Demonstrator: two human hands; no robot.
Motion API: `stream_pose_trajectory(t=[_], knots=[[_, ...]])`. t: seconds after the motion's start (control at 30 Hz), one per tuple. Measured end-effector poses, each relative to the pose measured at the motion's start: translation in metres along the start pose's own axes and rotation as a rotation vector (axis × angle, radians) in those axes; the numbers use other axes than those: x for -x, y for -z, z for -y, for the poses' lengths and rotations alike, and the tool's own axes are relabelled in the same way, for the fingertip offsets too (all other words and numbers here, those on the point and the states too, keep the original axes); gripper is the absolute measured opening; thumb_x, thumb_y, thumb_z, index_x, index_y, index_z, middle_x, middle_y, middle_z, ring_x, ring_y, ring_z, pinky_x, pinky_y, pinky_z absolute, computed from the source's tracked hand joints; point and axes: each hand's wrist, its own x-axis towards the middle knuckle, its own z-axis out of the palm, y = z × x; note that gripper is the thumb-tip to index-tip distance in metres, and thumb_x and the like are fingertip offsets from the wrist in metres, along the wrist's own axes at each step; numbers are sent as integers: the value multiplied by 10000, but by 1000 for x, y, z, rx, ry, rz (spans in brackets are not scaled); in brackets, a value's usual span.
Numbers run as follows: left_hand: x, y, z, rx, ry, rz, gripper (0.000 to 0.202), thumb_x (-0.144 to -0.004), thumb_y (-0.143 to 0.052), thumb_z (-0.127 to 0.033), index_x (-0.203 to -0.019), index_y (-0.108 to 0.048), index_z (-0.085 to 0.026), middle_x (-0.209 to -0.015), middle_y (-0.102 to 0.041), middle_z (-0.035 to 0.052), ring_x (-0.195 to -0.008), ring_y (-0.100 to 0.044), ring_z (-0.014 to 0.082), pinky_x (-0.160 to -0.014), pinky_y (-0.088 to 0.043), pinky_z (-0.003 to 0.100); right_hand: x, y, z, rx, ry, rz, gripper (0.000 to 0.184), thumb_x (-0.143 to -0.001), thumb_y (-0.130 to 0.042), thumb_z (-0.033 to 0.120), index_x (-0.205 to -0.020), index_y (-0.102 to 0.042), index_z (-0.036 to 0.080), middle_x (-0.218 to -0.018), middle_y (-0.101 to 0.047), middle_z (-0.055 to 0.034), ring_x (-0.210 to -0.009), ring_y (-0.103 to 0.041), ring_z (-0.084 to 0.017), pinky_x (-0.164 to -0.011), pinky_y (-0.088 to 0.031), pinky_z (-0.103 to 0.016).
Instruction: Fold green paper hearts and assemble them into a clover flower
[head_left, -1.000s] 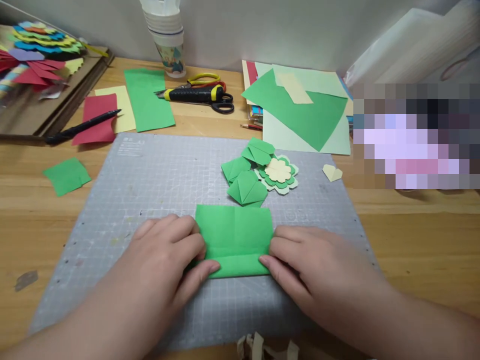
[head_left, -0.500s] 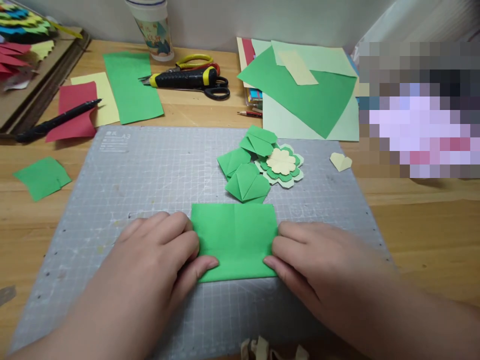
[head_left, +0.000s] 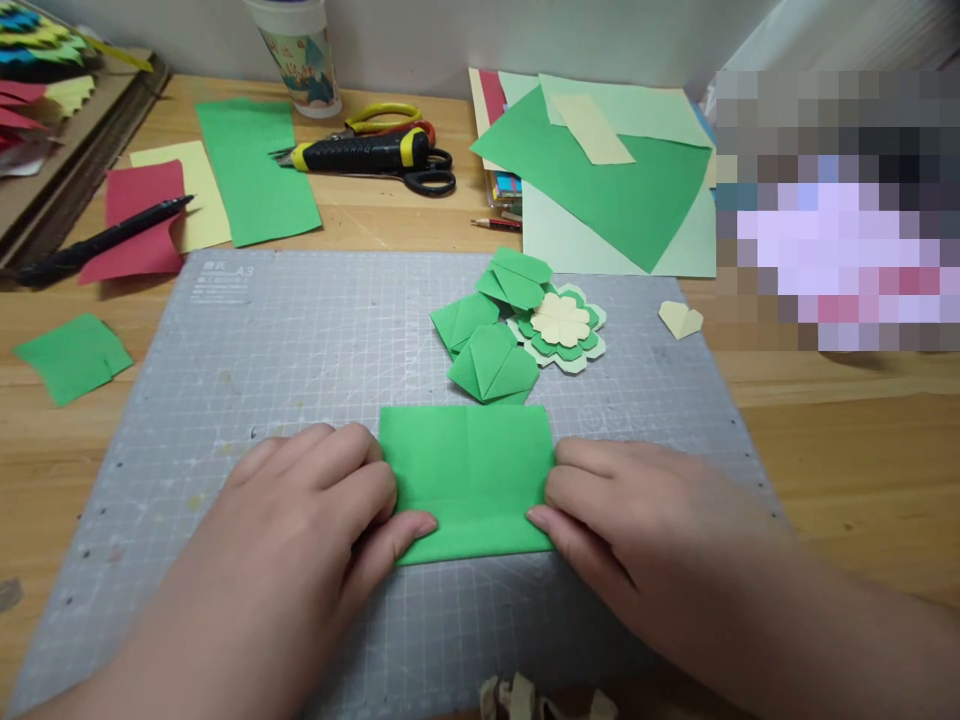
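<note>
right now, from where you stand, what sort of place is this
Most likely a papercraft worktable: a gridded cutting mat lies on the wood, creased green paper is on the mat, and coloured sheets are piled near its far edge.

On the tabletop (head_left: 862, 450) lies the mat (head_left: 322, 320), bearing the sheet (head_left: 466, 460). Around this sit the left hand (head_left: 322, 500) at nine o'clock, right hand (head_left: 622, 500) at three, folded pieces (head_left: 495, 365) at twelve, flower (head_left: 560, 320) at one, heart (head_left: 681, 320) at two; farther out, cup (head_left: 304, 65) at eleven, pen (head_left: 109, 238) at ten.
</note>
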Motion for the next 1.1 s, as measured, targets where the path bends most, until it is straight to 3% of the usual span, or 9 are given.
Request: stream_pose_trajectory(t=[0.77,0.9,1.0,1.1], knots=[[0,1,1,-18,10,-7,325,-906,-563,-428,-665,-539,-211,-715,-517,15,-703,-473,228,-661,-298,362,-3,3,-2,-12,-17,71,223,-887,-534,235,-676,-603,209,-724,-600,-17,-666,-589,-207,-604,-371,-332],[-1,3,-1,48,-69,-39,121,-923,-527,-276,-869,-627,-236,-863,-584,18,-795,-505,218,-705,-317,354,-4,4,-1,-22,-29,104,223,-888,-530,247,-683,-607,206,-736,-605,-21,-688,-600,-215,-621,-382,-340],[0,4,-2,90,-203,-29,468,-885,-389,-66,-1129,-634,-382,-1020,-613,-6,-904,-518,208,-788,-323,360,-5,4,-1,-37,-34,108,216,-892,-515,242,-709,-624,206,-754,-611,-26,-711,-611,-219,-640,-393,-345],[1,3,-1,82,-216,-3,611,-822,-367,-27,-1196,-616,-440,-1026,-623,-7,-920,-519,216,-816,-332,366,-5,3,-1,-34,-29,102,208,-888,-514,238,-721,-633,208,-763,-615,-27,-716,-614,-220,-639,-392,-342]])
